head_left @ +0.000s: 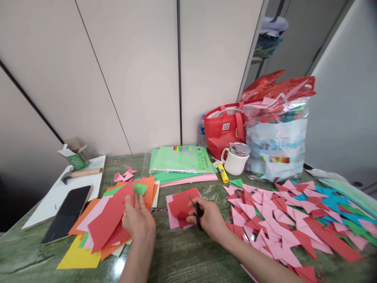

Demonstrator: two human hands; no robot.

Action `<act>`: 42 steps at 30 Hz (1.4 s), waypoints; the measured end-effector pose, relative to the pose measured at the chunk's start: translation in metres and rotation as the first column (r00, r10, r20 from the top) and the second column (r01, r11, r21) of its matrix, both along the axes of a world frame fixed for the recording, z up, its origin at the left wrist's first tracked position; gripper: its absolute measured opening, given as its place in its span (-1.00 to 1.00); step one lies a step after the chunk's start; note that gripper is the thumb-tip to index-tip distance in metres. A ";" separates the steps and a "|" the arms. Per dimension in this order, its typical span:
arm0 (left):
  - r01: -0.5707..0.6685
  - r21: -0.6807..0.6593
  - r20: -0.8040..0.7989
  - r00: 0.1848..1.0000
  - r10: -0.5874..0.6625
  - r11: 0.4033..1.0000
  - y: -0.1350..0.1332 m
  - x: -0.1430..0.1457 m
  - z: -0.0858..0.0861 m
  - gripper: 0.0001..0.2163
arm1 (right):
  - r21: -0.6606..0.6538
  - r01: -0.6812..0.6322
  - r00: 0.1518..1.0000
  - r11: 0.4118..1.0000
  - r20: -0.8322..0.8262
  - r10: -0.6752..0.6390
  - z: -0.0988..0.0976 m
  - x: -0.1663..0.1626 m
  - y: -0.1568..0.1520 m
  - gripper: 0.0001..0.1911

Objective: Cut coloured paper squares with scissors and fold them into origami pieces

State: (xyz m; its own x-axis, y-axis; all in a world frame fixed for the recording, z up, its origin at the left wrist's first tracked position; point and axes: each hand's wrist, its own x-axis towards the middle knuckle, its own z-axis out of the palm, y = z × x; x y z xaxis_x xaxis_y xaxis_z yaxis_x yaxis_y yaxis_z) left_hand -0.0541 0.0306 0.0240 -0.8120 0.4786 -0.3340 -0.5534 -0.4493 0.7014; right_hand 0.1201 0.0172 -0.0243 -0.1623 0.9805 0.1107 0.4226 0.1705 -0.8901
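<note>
Red sheets (pixel 107 218) lie front-left of the barcoded green packet (pixel 166 159) — print too small for me; left hand (pixel 139 218) touches them, grip I can't tell — right hand (pixel 208 218) clasps scissors (pixel 198 212) before the packet.

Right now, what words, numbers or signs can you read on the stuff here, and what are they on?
No words or numbers are clear enough to quote.
Red bag: a QR code; yellow print below, too small.
Green paper pack: barcode; print too small.
Green box: light print, blurred.
Glue stick: print too small.
Clear bag: print blurred.
Bottle: label blurred.
</note>
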 end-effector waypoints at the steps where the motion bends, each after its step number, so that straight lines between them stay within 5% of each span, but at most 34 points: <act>1: 0.019 -0.003 0.014 1.000 -0.019 1.000 0.000 0.001 0.000 -0.92 | 0.007 0.005 0.999 1.000 -0.036 -0.005 -0.001 0.000 0.001 -0.79; 4: 0.256 0.013 -0.032 0.966 -0.255 0.967 -0.004 0.014 -0.003 -0.89 | 0.168 0.125 0.984 0.978 -0.150 -0.100 0.002 0.000 -0.001 -0.79; 6: 0.487 -0.106 -0.306 0.814 -0.494 0.867 -0.007 0.024 -0.007 -0.84 | 0.307 0.283 0.937 0.909 -0.289 -0.195 0.009 0.000 -0.004 -0.81; 9: 0.562 -0.232 -0.561 0.590 -0.581 0.794 -0.010 0.034 -0.016 -0.68 | 0.349 0.491 0.814 0.798 -0.511 -0.277 0.021 0.000 -0.008 -0.77; 12: 0.613 -0.237 -0.608 0.511 -0.607 0.754 -0.011 0.036 -0.020 -0.60 | 0.247 0.557 0.723 0.793 -0.614 -0.316 0.028 0.000 -0.008 -0.72; 16: 0.598 -0.262 -0.595 0.517 -0.615 0.757 -0.010 0.033 -0.023 -0.81 | 0.142 0.553 0.690 0.821 -0.630 -0.355 0.027 0.000 -0.004 -0.70; 21: 0.502 -0.268 -0.564 0.610 -0.557 0.822 -0.010 0.030 -0.022 -0.78 | 0.048 0.317 0.683 0.947 -0.705 -0.193 0.023 -0.001 -0.004 -0.76; 25: 0.554 -0.255 -0.488 0.634 -0.600 0.792 -0.011 0.030 -0.018 -0.73 | 0.007 0.224 0.667 0.975 -0.731 -0.148 0.023 -0.001 -0.001 -0.73; 30: 0.655 -0.279 -0.545 0.494 -0.677 0.702 -0.013 0.033 -0.014 -0.77 | 0.026 0.099 0.725 0.995 -0.687 -0.054 0.022 -0.002 0.005 -0.64; 34: 0.555 -0.342 -0.687 0.403 -0.605 0.758 -0.014 0.034 -0.013 -0.75 | -0.040 -0.093 0.739 0.995 -0.672 0.042 0.020 -0.005 0.002 -0.62; 38: 0.571 -0.346 -0.676 0.398 -0.620 0.744 -0.013 0.034 -0.013 -0.79 | -0.096 -0.033 0.722 0.995 -0.691 -0.042 0.017 -0.004 0.003 -0.53; 42: 0.732 -0.184 -0.444 0.533 -0.720 0.655 -0.015 0.033 -0.006 -0.74 | -0.117 0.132 0.630 0.984 -0.757 -0.175 0.013 0.001 0.012 -0.47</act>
State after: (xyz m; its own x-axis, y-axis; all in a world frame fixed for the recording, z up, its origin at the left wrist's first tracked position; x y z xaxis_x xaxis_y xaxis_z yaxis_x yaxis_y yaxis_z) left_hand -0.0214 0.0156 0.0184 -0.2236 0.9745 -0.0202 -0.3267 -0.0554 0.9435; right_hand 0.1211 0.0288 -0.0109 0.1120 0.9906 0.0792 -0.3930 0.1173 -0.9120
